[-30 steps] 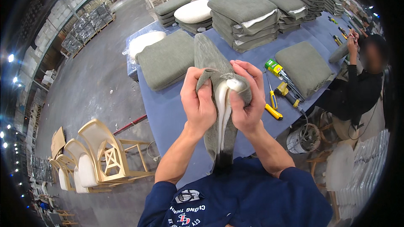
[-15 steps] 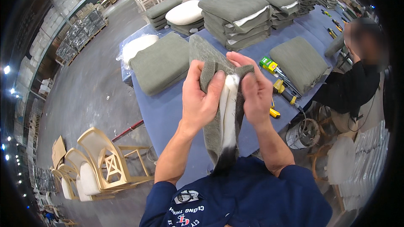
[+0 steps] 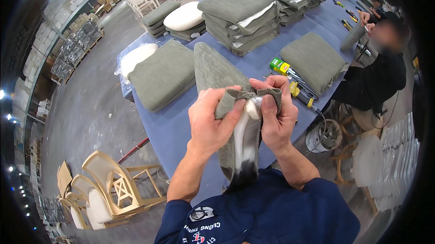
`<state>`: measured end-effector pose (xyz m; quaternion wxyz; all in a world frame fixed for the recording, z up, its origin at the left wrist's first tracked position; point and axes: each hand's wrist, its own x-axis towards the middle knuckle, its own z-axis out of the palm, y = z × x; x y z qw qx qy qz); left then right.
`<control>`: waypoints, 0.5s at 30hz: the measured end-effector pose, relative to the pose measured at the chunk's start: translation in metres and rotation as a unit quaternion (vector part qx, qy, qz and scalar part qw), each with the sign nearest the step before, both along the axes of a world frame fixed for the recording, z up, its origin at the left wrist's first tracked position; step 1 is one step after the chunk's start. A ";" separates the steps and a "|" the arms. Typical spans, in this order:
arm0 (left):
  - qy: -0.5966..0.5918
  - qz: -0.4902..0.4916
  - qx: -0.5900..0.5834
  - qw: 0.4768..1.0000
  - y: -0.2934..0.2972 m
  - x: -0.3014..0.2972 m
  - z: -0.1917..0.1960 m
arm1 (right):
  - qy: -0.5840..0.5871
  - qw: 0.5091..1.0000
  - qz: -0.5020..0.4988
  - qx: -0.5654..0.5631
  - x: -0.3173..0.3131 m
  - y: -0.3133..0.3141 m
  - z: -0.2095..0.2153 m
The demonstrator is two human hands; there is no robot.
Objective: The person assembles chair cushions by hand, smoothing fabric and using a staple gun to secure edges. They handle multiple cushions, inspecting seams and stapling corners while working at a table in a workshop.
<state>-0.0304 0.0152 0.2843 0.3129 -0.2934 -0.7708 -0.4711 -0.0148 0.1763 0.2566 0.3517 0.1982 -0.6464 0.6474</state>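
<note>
**Cover nearly on, open end still gaping**

Held upright over the near edge of the blue counter [image 3: 172, 128]: a grey-green seat cushion [image 3: 213, 69], its far end tilted away toward the stacks. Left hand [image 3: 210, 122] clamped on the cover's open edge, thumb pressing the fabric flap over the white foam insert [image 3: 242, 140]. Right hand [image 3: 274, 117] pinched on the opposite flap, fingers curled tight around the cloth. Most of the foam already inside the fabric, judging by the filled far part; still exposed at the near end, a white strip running down between the two flaps. Left to do, by the look of it: tucking that last corner in and closing the opening.

Lying flat on the counter to the left, a finished-looking cushion [image 3: 163, 74]; another one [image 3: 315, 60] to the right, beside yellow-handled tools [image 3: 301, 94]. Far behind, stacked cushions [image 3: 240, 17] and a bare white pad [image 3: 183, 15]. At the right, a seated person in black [image 3: 376, 78] handling a further cushion. Down left on the floor, pale wooden chairs [image 3: 113, 185].
</note>
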 end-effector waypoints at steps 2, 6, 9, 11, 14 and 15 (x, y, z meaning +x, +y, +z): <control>0.024 0.009 -0.017 1.000 0.000 -0.001 -0.001 | 0.008 1.000 -0.002 -0.023 -0.001 -0.001 0.000; 0.119 -0.069 0.125 0.983 0.016 -0.030 -0.033 | 0.000 0.997 0.039 -0.072 -0.003 -0.007 0.001; 0.109 -0.086 0.202 0.969 0.022 -0.045 -0.038 | -0.071 0.988 0.072 -0.116 -0.008 -0.010 0.011; 0.104 -0.068 0.220 0.967 0.023 -0.062 -0.032 | -0.103 0.979 0.095 -0.148 -0.030 -0.019 0.024; 0.102 -0.074 0.241 0.962 0.014 -0.092 -0.023 | -0.079 0.979 0.095 -0.160 -0.071 -0.038 0.038; 0.108 -0.079 0.246 0.960 0.010 -0.099 -0.023 | -0.033 0.988 0.069 -0.137 -0.080 -0.042 0.037</control>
